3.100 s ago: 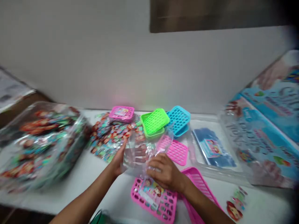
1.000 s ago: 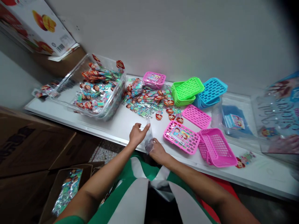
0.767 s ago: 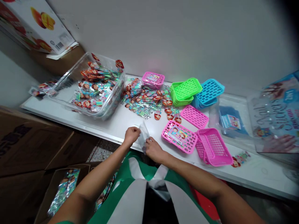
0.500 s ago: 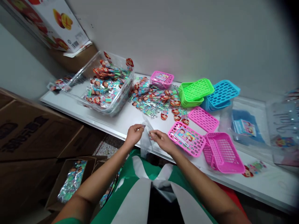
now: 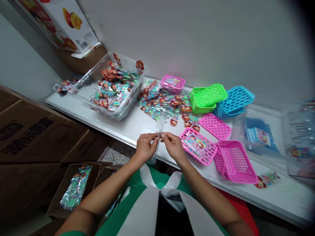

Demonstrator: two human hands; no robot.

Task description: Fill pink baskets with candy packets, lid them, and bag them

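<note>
A person's two bare hands meet at a clear plastic bag (image 5: 159,126) at the center of the frame, above the near edge of a white desk (image 5: 128,127). The fingers of the left hand (image 5: 146,147) and right hand (image 5: 174,147) are pinched closed on the bag, their tips together. The bag's long axis runs nearly upright in the frame, its upper end leaning slightly right toward the wall and its lower end pointing toward the green clothing; which end is open cannot be told. Just right of the hands sits a pink lidded basket (image 5: 199,146), beside an open pink basket (image 5: 237,162). Small packets (image 5: 162,101) lie heaped beyond the bag, between a clear tub (image 5: 134,101) at upper left and green baskets (image 5: 208,95) at upper right.
</note>
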